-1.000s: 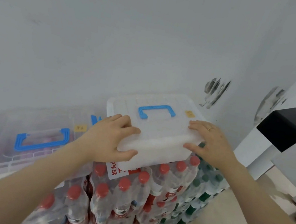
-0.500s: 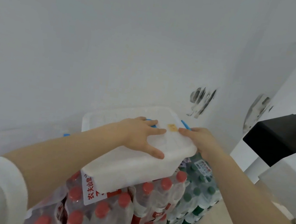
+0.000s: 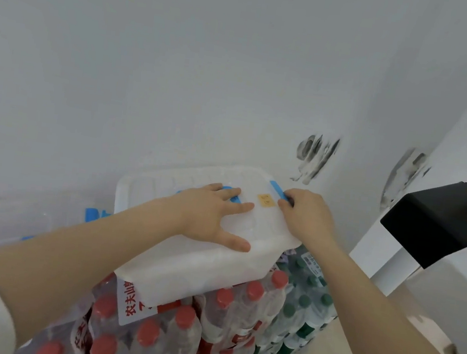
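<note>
A white translucent storage box point(image 3: 193, 272) with a blue handle point(image 3: 231, 194) on its lid and a yellow sticker point(image 3: 265, 199) sits on a stack of red-capped water bottle packs point(image 3: 182, 333). My left hand point(image 3: 212, 215) lies flat on the lid with fingers spread, partly covering the handle, thumb over the near edge. My right hand point(image 3: 307, 216) sits at the box's right side, its fingers curled on the blue side latch point(image 3: 276, 189).
Green-capped bottle packs point(image 3: 300, 310) stand to the right of the red ones. Another clear box with blue fittings point(image 3: 12, 225) lies at the left. A white wall is close behind. A black panel on a white stand point(image 3: 443, 222) juts in at the right.
Both hands slid from the box's near corners onto its top: the left now covers the handle, the right reached the side latch. The view moved closer and tilted up.
</note>
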A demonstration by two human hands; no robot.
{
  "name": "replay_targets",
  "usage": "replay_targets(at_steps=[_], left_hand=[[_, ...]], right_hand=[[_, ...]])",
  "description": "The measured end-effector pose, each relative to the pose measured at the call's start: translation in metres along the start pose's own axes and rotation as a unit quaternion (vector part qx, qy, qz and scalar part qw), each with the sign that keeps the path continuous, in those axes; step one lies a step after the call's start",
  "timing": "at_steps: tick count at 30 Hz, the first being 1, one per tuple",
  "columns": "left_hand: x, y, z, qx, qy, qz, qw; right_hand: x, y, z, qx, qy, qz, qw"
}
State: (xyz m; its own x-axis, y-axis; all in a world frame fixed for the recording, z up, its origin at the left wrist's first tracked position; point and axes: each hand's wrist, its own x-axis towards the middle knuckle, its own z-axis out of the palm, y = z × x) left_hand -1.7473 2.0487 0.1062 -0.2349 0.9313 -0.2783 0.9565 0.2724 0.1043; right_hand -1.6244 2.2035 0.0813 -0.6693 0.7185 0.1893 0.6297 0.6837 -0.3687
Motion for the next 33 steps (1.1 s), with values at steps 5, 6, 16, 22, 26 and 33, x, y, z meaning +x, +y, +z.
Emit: replay_targets(at_steps=[5, 6, 16, 22, 26, 33], left_hand=[[-0.018, -0.012, -0.003, -0.142, 0.113, 0.015, 0.983], [-0.028, -0.015, -0.002, -0.165, 0.172, 0.009, 0.971], [-0.163, -0.031, 0.032, -0.708, 0.249, -0.195, 0.632], [-0.171, -0.01, 0.08, -0.798, 0.038, -0.287, 0.529], [-0.148, -0.011, 0.075, -0.845, 0.143, -0.249, 0.451], [-0.128, 0.005, 0.07, -0.69, 0.272, -0.274, 0.612]], right_hand=[[-0.015, -0.017, 0.006, -0.063, 0.092, -0.112, 0.987], [-0.025, -0.027, 0.008, -0.028, 0.117, -0.173, 0.978], [-0.105, -0.112, 0.047, -0.069, 0.065, -0.515, 0.852], [-0.107, -0.098, 0.047, 0.0, 0.15, -0.451, 0.88], [-0.114, -0.092, 0.047, 0.043, 0.105, -0.432, 0.895], [-0.117, -0.082, 0.057, 0.042, 0.097, -0.447, 0.888]])
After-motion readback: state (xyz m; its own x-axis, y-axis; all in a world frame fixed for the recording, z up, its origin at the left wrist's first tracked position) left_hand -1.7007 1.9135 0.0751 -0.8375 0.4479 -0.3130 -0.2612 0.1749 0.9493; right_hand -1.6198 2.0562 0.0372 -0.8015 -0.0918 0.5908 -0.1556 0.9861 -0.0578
